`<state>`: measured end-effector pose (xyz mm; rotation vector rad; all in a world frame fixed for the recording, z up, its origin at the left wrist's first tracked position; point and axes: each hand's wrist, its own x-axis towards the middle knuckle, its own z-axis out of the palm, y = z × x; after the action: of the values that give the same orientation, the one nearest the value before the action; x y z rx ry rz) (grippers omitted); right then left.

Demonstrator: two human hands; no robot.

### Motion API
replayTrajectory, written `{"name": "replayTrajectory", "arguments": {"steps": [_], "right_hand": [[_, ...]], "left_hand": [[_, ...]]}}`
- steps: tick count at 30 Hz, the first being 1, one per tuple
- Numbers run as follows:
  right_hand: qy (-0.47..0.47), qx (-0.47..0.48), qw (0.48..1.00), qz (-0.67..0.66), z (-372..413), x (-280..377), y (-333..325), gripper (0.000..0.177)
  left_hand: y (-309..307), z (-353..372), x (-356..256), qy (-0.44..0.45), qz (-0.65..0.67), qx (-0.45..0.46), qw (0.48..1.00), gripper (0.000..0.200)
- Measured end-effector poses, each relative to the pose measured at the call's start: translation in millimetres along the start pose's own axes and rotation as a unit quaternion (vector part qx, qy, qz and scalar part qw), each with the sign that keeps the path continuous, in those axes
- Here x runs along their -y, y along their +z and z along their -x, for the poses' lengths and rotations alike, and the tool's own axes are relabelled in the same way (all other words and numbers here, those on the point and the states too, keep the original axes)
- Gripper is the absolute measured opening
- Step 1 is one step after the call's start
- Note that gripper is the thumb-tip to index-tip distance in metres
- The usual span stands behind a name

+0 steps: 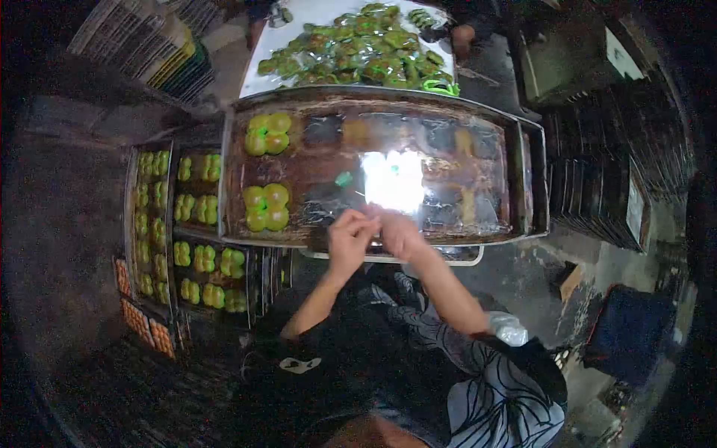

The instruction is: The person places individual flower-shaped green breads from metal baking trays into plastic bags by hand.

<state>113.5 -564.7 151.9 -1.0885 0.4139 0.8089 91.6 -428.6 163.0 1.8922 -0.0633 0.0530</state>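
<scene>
My left hand (pixel 348 243) is over the front edge of a large metal tray (pixel 321 168), its fingers pinched together. What it holds, if anything, is too small to name. Right beside it, my right hand (pixel 400 234) is blurred by motion and its fingers cannot be made out. Two clusters of green rounded pieces, a rear one (pixel 267 134) and a front one (pixel 266 207), sit at the tray's left end. A small green piece (pixel 343 179) appears just beyond my hands, near a bright glare that hides the tray's middle.
Behind the tray, a white table (pixel 261 56) bears many green wrapped pieces. More trays with green clusters (pixel 205 258) stand at the left. Stacked dark trays (pixel 594 198) are at the right, and a small cardboard box (pixel 569 281) lies on the floor.
</scene>
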Motion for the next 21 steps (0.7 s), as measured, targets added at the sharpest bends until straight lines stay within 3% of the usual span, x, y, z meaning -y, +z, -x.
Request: {"name": "replayTrajectory", "arguments": {"steps": [1, 3, 4, 5, 6, 7, 8, 9, 10, 11, 12, 13, 14, 15, 16, 17, 18, 19, 20, 21], "right_hand": [[-0.027, 0.061, 0.984, -0.166, -11.6, 9.3, 5.5, 0.038], [-0.156, -0.003, 0.970, -0.187, -27.4, 26.2, 56.5, 0.039], [-0.191, 0.081, 0.921, -0.329, -29.4, 32.4, 87.4, 0.040], [-0.186, 0.087, 0.922, -0.329, -42.2, 14.3, 101.6, 0.040], [-0.091, 0.147, 0.921, -0.348, -58.8, -18.4, 108.2, 0.042], [0.006, 0.202, 0.909, -0.364, -72.2, -41.1, 112.5, 0.044], [0.012, 0.203, 0.909, -0.363, -87.7, -44.4, 117.8, 0.044], [-0.046, 0.237, 0.970, -0.023, -107.2, -43.4, 122.2, 0.049], [-0.099, 0.244, 0.910, 0.319, -122.6, -40.1, 127.9, 0.054], [-0.093, 0.247, 0.911, 0.316, -135.6, -39.3, 135.6, 0.054], [-0.338, 0.166, 0.746, 0.550, -147.2, -38.6, 145.0, 0.049], [-0.535, 0.060, 0.468, 0.701, -157.1, -37.5, 152.6, 0.045], [-0.535, 0.065, 0.471, 0.698, -163.0, -38.6, 159.3, 0.045], [-0.473, 0.051, 0.546, 0.689, -166.0, -38.4, 167.2, 0.046], [-0.406, 0.034, 0.612, 0.678, -167.3, -37.3, 174.2, 0.047], [-0.409, 0.034, 0.607, 0.680, -163.3, -35.9, 177.3, 0.047], [-0.453, -0.042, 0.660, 0.598, -146.5, -28.2, 178.7, 0.046], [-0.489, -0.118, 0.701, 0.505, -124.1, -16.9, 179.1, 0.046], [-0.533, -0.154, 0.660, 0.506, -94.8, 1.3, 184.3, 0.044], [-0.532, -0.169, 0.654, 0.511, -83.5, 15.4, 184.6, 0.044]], "left_hand": [[-5.7, 6.0, -9.9, -0.047, 0.021, 0.036, 0.998, 0.008], [-16.2, 7.8, 8.5, 0.057, 0.004, -0.077, 0.995, 0.028], [-21.4, 0.5, 7.5, -0.033, 0.240, -0.199, 0.950, 0.033], [-27.2, -7.2, 6.1, -0.114, 0.458, -0.304, 0.827, 0.038], [-56.4, -2.7, 42.0, -0.237, 0.591, -0.236, 0.734, 0.049], [-92.8, 4.3, 69.3, -0.147, 0.708, 0.000, 0.691, 0.050], [-119.5, 10.3, 110.0, -0.102, 0.740, 0.029, 0.664, 0.049], [-135.8, 14.7, 138.4, -0.059, 0.769, 0.057, 0.634, 0.047], [-144.6, 10.5, 130.4, -0.114, 0.582, -0.178, 0.785, 0.045], [-154.5, 8.0, 121.6, -0.159, 0.325, -0.391, 0.846, 0.043], [-168.2, 9.5, 117.4, -0.164, 0.321, -0.394, 0.846, 0.043], [-185.6, 9.9, 115.2, -0.067, 0.479, -0.380, 0.788, 0.045], [-199.6, 12.7, 112.1, 0.033, 0.618, -0.353, 0.702, 0.048], [-208.5, 13.7, 110.6, 0.031, 0.614, -0.358, 0.703, 0.048], [-215.7, 10.6, 110.6, 0.057, 0.667, -0.325, 0.668, 0.056], [-222.1, 3.6, 110.5, 0.087, 0.720, -0.285, 0.627, 0.064], [-220.9, -14.0, 78.2, 0.007, 0.693, -0.412, 0.592, 0.063], [-217.6, -24.0, 80.1, 0.007, 0.699, -0.407, 0.588, 0.063], [-211.7, -33.1, 85.5, -0.004, 0.655, -0.399, 0.642, 0.063], [-201.6, -40.4, 86.4, -0.016, 0.610, -0.383, 0.693, 0.064]]}}
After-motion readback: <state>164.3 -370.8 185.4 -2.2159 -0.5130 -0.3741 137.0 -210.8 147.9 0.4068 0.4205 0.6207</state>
